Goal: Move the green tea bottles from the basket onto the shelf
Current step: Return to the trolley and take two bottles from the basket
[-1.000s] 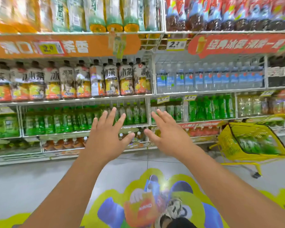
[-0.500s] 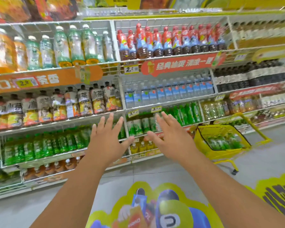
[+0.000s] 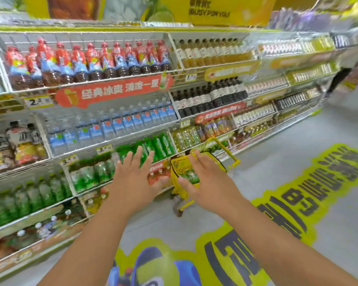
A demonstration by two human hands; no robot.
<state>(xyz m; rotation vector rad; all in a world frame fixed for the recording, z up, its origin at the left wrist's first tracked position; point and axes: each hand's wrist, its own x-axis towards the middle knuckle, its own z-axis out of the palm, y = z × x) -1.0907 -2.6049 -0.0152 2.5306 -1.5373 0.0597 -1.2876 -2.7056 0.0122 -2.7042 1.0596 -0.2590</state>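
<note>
Both the left hand (image 3: 135, 178) and right hand (image 3: 210, 182) are spread wide and empty. Behind them, a yellow basket (image 3: 179, 168) of green tea bottles (image 3: 191, 176) stands beside the shelf (image 3: 120, 141).

the yellow basket (image 3: 181, 165) stands on the floor just right of the frame's centre, close against the foot of the shelving. it is a wheeled plastic basket with perforated walls, and its yellow handle is raised, slanting up and to the right. much of its right side is hidden from view. inside lie green tea bottles (image 3: 189, 176), green-labelled, lying on their sides in a loose pile; their number cannot be told. the shelf (image 3: 120, 140) for them runs through the middle of the frame, a white wire tier left of the basket, already lined with upright green bottles.
</note>
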